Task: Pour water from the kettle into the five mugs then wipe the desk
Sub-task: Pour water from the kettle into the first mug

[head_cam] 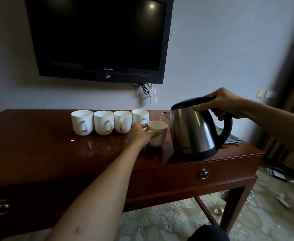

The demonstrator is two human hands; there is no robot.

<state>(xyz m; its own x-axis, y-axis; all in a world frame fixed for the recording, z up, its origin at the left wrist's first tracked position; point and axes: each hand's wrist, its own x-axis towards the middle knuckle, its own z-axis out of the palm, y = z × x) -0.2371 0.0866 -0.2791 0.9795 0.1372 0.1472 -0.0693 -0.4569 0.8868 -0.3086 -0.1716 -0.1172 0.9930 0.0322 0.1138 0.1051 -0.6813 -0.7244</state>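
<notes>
kettle, gripped by right hand, pours water into left-hand-held mug.

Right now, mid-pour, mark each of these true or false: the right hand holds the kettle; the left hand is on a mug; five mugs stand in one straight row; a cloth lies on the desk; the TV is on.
1. The right hand holds the kettle. True.
2. The left hand has its grip on a mug. True.
3. Five mugs stand in one row. False: four in the row, the fifth in front.
4. A cloth lies on the desk. True.
5. The TV is on. False: screen dark.
</notes>
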